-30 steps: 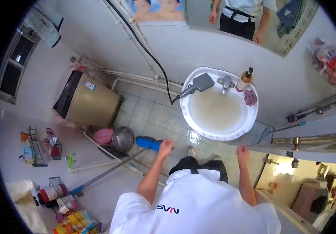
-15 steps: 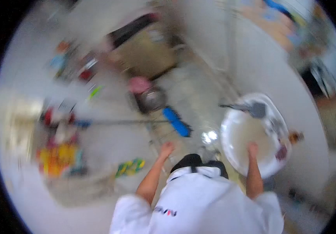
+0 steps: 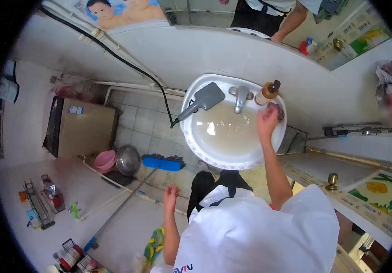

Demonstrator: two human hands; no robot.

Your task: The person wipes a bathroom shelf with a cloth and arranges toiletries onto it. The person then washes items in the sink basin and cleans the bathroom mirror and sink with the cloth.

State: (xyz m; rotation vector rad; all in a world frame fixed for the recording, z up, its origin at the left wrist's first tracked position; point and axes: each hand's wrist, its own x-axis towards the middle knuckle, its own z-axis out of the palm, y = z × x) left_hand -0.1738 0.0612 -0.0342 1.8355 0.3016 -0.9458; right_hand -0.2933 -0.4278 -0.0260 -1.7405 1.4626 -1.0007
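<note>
One hand at the basin rim [image 3: 227, 163]: held the right hand [image 3: 267, 120] at the purple mesh ball [image 3: 279, 112], with fingers bent; could not tell whether clamped on it or only near, because of overlap. Judged best to come down on the ball with fingertips, to close softly around its whole bulk, and to lift straight up, not sideways. Needed care just ahead of the grip: saw the pump bottle [image 3: 265, 94] close to the fingers, easy to knock. Below and left of the grip, saw cloudy water [image 3: 225, 139]; advised to let drips fall there. Farther left, past the tap [image 3: 240, 97], saw the grey flat tool [image 3: 209, 96] across the rim, with black hose [image 3: 163, 88] attached; best left untouched. Well left of the grip, held the left hand [image 3: 171, 193] apart from everything, loosely curled, with nothing seen in it; ahead of it, noted the blue brush head [image 3: 161, 164], better not kicked.
</note>
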